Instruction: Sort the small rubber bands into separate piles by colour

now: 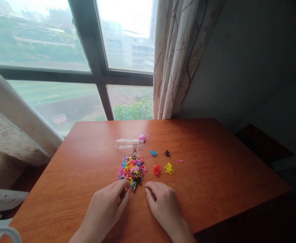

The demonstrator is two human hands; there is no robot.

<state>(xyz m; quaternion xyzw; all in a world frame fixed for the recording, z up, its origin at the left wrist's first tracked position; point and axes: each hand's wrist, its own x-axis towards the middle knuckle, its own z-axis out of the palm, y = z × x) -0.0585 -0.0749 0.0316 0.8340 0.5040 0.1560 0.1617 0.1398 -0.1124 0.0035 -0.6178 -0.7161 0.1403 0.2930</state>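
A mixed pile of small coloured looped bands [132, 166] lies in the middle of the table, in pink, yellow, red, blue and black. At its near edge is my left hand [109, 200], thumb and forefinger pinched together against the bands; what is between the fingertips is too small to make out. Just right of the pile, my right hand [163, 200] rests low over the table with thumb and fingertips drawn together, their contents hidden. Beyond it sit little single-colour clusters: blue [154, 153], black [167, 153], red [157, 170] and yellow [169, 168]. One pink piece [180, 161] lies apart.
Behind the pile, a clear plastic bottle [127, 144] lies on its side, with a pink cap [142, 137] at its right end. The brown wooden table [213, 168] reaches toward a window [122, 77] flanked by curtains [174, 60]. A white curved object [6, 231] shows at lower left.
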